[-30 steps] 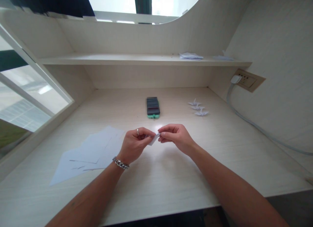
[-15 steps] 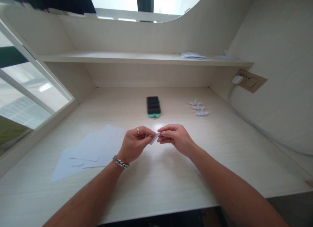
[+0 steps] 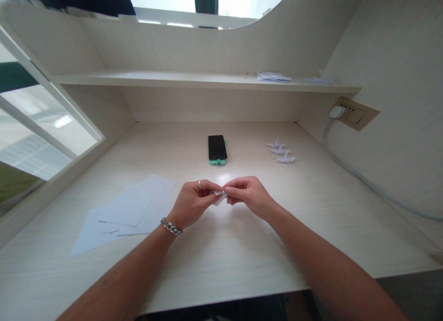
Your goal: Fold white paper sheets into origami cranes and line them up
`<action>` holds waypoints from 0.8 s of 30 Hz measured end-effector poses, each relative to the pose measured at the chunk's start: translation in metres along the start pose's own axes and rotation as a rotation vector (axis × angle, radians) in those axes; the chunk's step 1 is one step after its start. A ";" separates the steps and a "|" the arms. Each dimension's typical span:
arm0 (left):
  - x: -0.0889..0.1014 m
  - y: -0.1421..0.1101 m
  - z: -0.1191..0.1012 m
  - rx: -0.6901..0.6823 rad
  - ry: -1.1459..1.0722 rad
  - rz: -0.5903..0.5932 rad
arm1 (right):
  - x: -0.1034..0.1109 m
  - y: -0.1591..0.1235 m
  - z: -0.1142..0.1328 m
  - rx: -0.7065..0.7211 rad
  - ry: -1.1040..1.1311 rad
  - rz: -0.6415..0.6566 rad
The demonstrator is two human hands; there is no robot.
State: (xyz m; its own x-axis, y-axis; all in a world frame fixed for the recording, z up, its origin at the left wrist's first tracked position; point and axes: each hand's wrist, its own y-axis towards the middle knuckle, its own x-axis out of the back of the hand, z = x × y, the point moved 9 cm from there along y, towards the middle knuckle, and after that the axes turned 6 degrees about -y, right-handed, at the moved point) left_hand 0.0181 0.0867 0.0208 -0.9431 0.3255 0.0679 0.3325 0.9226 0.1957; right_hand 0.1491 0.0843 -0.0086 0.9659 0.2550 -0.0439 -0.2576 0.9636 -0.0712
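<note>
A small folded piece of white paper (image 3: 219,199) is pinched between my two hands above the desk. My left hand (image 3: 194,200), with a ring and a chain bracelet, grips its left side between thumb and fingers. From the right, my right hand (image 3: 248,196) pinches the upper right edge, its fingertips touching those of the left. Fingers cover much of the paper, so its full folded shape is hidden. Beyond the right hand, three white paper cranes (image 3: 281,151) stand in a row on the desk.
A black phone in a green case (image 3: 217,148) lies behind my hands. Loose paper sheets (image 3: 121,215) spread on the left of the desk (image 3: 221,265). Folded papers (image 3: 273,77) rest on the shelf (image 3: 173,79). A cable (image 3: 360,175) runs from the right wall socket (image 3: 358,114).
My fingertips have come closer together on the folded paper, and the right hand now pinches its upper edge. The paper has turned slightly. The cranes and phone stay in place.
</note>
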 end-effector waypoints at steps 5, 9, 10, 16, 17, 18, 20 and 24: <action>0.002 0.001 0.003 0.066 -0.016 -0.019 | 0.001 0.000 -0.002 -0.017 0.009 -0.020; 0.004 0.002 0.003 0.106 -0.024 -0.023 | 0.002 0.000 -0.002 -0.016 0.010 -0.028; 0.005 0.002 0.004 0.114 -0.031 -0.021 | 0.003 0.000 -0.001 -0.013 0.011 -0.028; 0.004 0.003 0.010 0.197 -0.286 0.023 | 0.006 -0.002 0.006 0.031 -0.011 -0.087; 0.004 0.003 0.011 0.215 -0.342 0.021 | 0.007 -0.002 0.008 0.047 -0.011 -0.103; 0.003 0.003 0.013 0.233 -0.387 0.014 | 0.007 -0.002 0.010 0.060 -0.011 -0.122; 0.005 0.003 0.015 0.256 -0.418 -0.018 | 0.008 -0.003 0.012 0.079 -0.023 -0.157; 0.007 0.004 0.012 0.217 -0.245 -0.053 | 0.006 -0.005 0.015 0.119 -0.089 -0.173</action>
State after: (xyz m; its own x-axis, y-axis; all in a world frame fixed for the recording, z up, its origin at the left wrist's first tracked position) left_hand 0.0130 0.0955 0.0100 -0.9398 0.2913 -0.1789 0.2998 0.9537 -0.0224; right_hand 0.1568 0.0827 0.0064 0.9951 0.0864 0.0472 -0.0887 0.9949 0.0478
